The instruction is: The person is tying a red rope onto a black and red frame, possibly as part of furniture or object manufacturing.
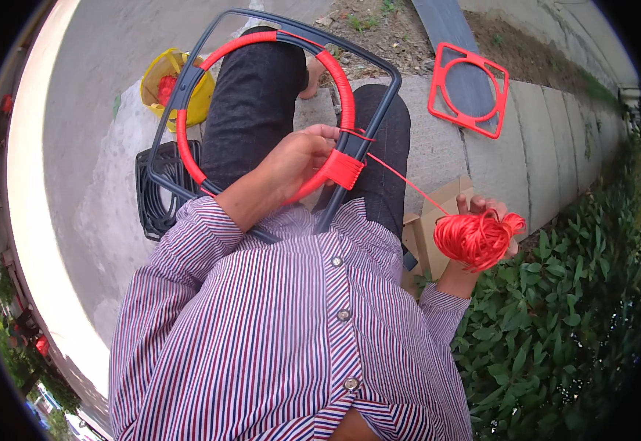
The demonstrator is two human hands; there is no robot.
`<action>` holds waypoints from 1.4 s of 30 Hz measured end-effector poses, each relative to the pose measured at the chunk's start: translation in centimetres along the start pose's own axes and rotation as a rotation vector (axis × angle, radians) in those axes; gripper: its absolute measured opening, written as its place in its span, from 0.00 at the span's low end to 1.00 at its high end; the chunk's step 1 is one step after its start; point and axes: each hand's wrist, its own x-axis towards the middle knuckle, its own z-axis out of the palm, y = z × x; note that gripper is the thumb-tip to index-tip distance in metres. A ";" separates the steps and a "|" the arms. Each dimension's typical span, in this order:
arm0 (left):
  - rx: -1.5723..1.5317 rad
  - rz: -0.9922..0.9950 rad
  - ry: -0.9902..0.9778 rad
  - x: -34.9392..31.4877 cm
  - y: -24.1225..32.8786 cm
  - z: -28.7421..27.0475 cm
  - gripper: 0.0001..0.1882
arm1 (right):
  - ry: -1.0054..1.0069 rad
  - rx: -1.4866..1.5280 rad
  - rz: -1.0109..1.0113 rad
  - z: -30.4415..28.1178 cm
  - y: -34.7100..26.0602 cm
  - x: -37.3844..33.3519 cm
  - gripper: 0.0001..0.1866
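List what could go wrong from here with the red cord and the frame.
1. The bundle of red cord in the right hand looks loose, so it may tangle or slip off.
2. The taut strand runs through open air to the frame, so a jerk could loosen the wraps by the left hand.
3. The frame rests on the lap and could tip.

L hand (302,158) is held across lap, fingers curled shut in a grip. R hand (482,220) is raised out to the side, fingers closed, forearm bent up.
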 end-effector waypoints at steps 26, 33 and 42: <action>0.061 0.064 0.064 -0.7 0.2 -0.5 0.08 | 0.796 -0.554 0.223 2.0 -1.4 2.7 0.07; 0.055 0.079 0.075 -0.7 0.5 -0.3 0.17 | 1.495 -0.569 -0.557 -5.1 -14.6 -6.0 0.24; -0.021 0.113 -0.105 -0.9 0.6 0.2 0.23 | -0.419 -1.396 0.956 7.3 6.9 5.0 0.38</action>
